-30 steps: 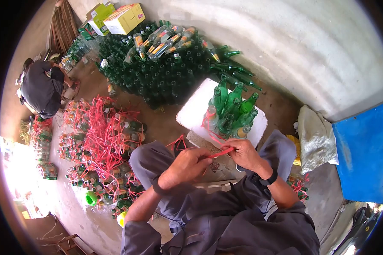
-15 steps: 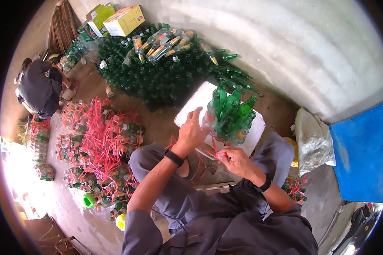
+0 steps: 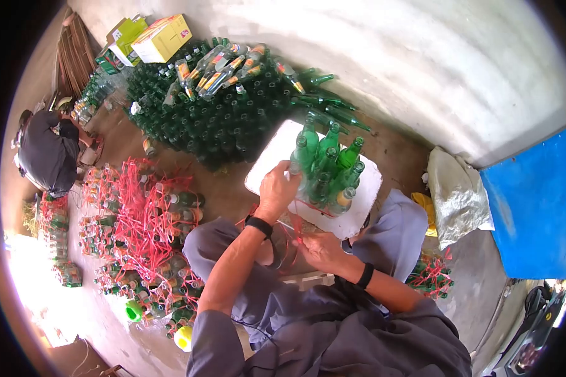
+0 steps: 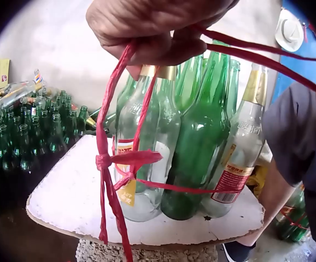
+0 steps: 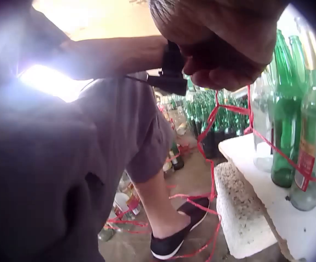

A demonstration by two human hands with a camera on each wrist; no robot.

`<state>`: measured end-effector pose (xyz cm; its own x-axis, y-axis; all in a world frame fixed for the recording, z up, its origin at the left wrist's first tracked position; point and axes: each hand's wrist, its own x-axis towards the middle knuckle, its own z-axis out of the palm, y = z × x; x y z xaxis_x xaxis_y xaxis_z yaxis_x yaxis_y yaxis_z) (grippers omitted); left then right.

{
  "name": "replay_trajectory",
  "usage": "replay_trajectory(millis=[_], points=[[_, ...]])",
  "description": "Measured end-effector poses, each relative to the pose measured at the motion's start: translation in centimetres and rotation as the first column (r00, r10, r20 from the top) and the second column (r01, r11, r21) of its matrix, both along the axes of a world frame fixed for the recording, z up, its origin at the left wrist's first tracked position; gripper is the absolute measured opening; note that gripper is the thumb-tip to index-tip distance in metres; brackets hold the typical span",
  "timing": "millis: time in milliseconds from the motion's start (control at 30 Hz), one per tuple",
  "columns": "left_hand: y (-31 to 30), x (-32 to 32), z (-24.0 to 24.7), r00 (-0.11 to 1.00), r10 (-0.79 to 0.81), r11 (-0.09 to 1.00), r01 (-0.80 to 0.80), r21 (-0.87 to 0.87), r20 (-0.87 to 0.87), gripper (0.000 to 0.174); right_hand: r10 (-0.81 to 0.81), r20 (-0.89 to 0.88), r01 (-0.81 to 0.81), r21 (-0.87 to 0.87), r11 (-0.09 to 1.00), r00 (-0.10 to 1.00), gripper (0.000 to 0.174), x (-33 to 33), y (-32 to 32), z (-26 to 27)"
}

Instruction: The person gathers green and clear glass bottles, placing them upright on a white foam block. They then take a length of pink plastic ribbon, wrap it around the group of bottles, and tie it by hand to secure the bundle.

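Green and clear glass bottles (image 3: 326, 164) stand bunched upright on a white board (image 3: 267, 164). A red plastic string (image 4: 190, 190) runs round their lower part, with a knot (image 4: 104, 161) at the near clear bottle (image 4: 139, 117). My left hand (image 3: 279, 191) is at that bottle's neck, its curled fingers holding strands of the string. Two strands stretch from it rightward in the left wrist view. Lower and nearer my lap, my right hand (image 3: 322, 251) pinches the red string. Loose string (image 5: 215, 202) dangles beside the board toward a shoe.
A large mass of green bottles (image 3: 214, 119) stands against the wall, with cartons (image 3: 161, 39) behind. Bottles bundled with red string (image 3: 138, 220) cover the floor at left. Another person (image 3: 47, 151) crouches beyond. A pale sack (image 3: 459, 198) and blue panel (image 3: 534, 207) are at right.
The hands were together at the string in front of the bottles. My left hand swung out, fingers spread, then came to the near bottle's neck. My right hand moved down and left with the string.
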<state>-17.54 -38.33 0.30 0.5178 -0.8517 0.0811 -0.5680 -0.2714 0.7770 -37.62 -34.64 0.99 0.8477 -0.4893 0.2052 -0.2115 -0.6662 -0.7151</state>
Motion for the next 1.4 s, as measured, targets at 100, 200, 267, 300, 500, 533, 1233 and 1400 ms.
replay_trajectory(millis=[100,200,267,300,500,533,1233,1400], points=[[0.1,0.1,0.8,0.999,0.013,0.999,-0.011,0.038,-0.034,0.036,-0.009,-0.027,0.008,-0.042,0.999,1.0,0.022,0.2,0.3,-0.9],[0.2,0.4,0.6,1.0,0.001,1.0,-0.002,0.008,0.028,0.038,-0.033,0.081,0.035,-0.022,0.999,0.996,0.026,-0.7,0.2,-0.6],[0.4,1.0,0.6,0.997,-0.038,0.999,0.037,0.011,0.06,0.039,-0.139,0.034,0.128,0.221,0.967,0.99,0.027,-2.1,0.3,-0.2],[0.6,1.4,0.6,0.993,-0.079,0.997,0.078,0.016,0.091,0.04,-0.232,-0.039,0.225,0.445,0.867,0.972,0.029,-2.7,0.4,-0.2],[2.6,5.7,6.0,0.924,-0.364,0.9,0.382,0.209,-0.121,0.037,-0.411,0.009,0.283,0.712,0.642,0.912,0.033,-3.7,-0.2,-2.0],[3.2,6.5,7.3,0.878,-0.417,0.838,0.472,0.273,-0.237,0.034,-0.432,0.026,0.281,0.723,0.631,0.902,0.033,-3.7,-0.4,-1.8],[7.9,9.0,11.1,0.6,-0.307,0.946,0.276,-0.169,-0.738,0.033,-0.529,0.117,0.267,0.761,0.591,0.84,0.041,-4.3,-1.8,-0.8],[7.6,6.0,12.7,0.676,-0.259,0.949,0.312,-0.051,-0.689,0.037,-0.57,0.103,0.263,0.811,0.522,0.815,0.044,-4.4,-1.8,-1.3]])
